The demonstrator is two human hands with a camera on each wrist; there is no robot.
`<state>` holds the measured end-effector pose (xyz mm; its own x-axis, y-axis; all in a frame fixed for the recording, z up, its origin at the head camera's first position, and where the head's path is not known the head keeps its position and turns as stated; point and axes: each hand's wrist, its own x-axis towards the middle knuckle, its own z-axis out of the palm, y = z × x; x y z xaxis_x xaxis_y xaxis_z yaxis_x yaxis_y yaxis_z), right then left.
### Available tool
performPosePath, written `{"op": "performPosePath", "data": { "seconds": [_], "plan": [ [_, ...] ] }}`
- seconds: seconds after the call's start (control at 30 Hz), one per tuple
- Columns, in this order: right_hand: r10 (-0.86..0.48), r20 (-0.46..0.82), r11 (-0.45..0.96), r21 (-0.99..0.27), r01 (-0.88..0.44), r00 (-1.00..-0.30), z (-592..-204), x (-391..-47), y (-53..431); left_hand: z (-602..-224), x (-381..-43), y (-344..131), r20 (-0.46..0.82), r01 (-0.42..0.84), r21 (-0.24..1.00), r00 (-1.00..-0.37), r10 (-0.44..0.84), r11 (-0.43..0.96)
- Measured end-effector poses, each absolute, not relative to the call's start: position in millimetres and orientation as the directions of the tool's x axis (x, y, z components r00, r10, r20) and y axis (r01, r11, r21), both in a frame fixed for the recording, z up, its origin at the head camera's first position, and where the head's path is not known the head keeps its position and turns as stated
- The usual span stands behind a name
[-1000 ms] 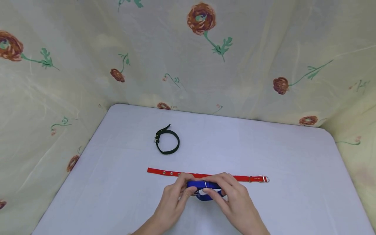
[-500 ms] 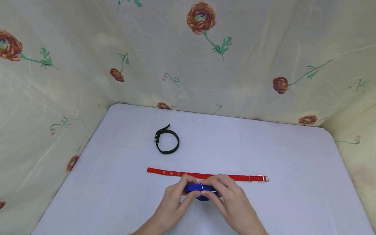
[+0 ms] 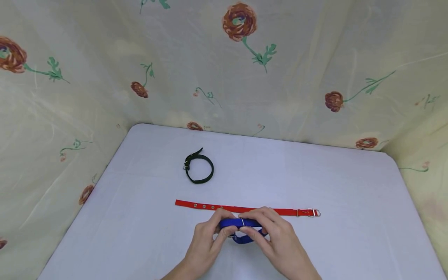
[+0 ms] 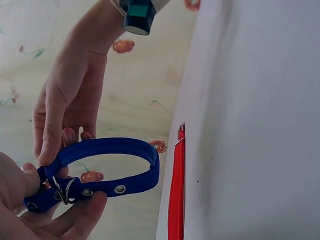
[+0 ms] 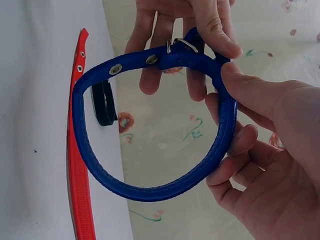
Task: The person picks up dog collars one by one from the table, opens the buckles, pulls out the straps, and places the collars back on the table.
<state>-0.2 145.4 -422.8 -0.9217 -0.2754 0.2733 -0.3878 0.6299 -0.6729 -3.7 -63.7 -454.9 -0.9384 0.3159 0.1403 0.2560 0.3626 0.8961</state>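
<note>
A blue dog collar (image 3: 231, 223), bent into a round loop, is held above the front half of the table. My left hand (image 3: 205, 243) pinches it near the metal buckle (image 5: 184, 45), where the strap overlaps. From the other side my right hand (image 3: 281, 243) pinches the band between thumb and fingers, close to the left thumb. Metal eyelets (image 4: 120, 189) show along the strap. In the head view, fingers cover part of the buckle area. Just beyond the hands a red dog collar (image 3: 287, 212) lies stretched out straight, partly hidden behind the fingers.
Farther back on the white table (image 3: 332, 175), left of the middle, lies a black dog collar (image 3: 212, 170) fastened in a ring. Floral cloth (image 3: 280, 77) hangs behind the table and at both sides.
Both thumbs have come closer together on the blue dog collar, and it has shifted slightly left. Its lower loop, mostly hidden half a second ago, shows again. The red and black dog collars stay put.
</note>
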Motion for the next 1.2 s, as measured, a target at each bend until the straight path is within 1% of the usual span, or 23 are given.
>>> {"op": "performPosePath", "data": {
  "seconds": [0.07,0.3,0.53,0.6,0.73,0.8,1.0,1.2],
  "plan": [
    [-0.272,0.270,0.631,-0.674,-0.383,-0.924,-422.2,-0.4,146.3,-455.2,-3.3,-64.1,0.135,0.244,0.903,-0.942,0.306,0.354],
    [-0.259,0.266,0.638,-0.675,-0.371,-0.929,-420.1,-1.0,150.1,-455.9,-5.0,-65.5,0.176,0.240,0.942,-0.948,0.265,0.233],
    [-0.266,0.211,0.637,-0.694,-0.335,-0.941,-419.5,0.4,150.9,-457.0,-4.0,-66.6,0.150,0.228,0.936,-0.947,0.284,0.267],
    [-0.269,0.235,0.617,-0.702,-0.354,-0.934,-420.1,0.9,151.3,-457.0,-3.8,-66.1,0.161,0.237,0.931,-0.949,0.273,0.277],
    [-0.267,0.337,0.569,-0.701,-0.430,-0.903,-421.8,0.9,152.8,-458.1,-4.1,-65.4,0.197,0.263,0.925,-0.949,0.246,0.273],
    [-0.256,0.367,0.556,-0.701,-0.447,-0.894,-422.3,0.3,153.7,-458.9,-4.6,-65.5,0.204,0.267,0.925,-0.950,0.238,0.272],
    [-0.217,0.390,0.533,-0.721,-0.443,-0.895,-422.0,-1.8,156.1,-460.4,-5.5,-66.9,0.181,0.248,0.925,-0.954,0.239,0.288],
    [-0.184,0.345,0.517,-0.763,-0.389,-0.921,-420.4,-0.4,155.2,-458.1,-6.6,-68.1,0.121,0.178,0.949,-0.968,0.221,0.261]
  ]
}}
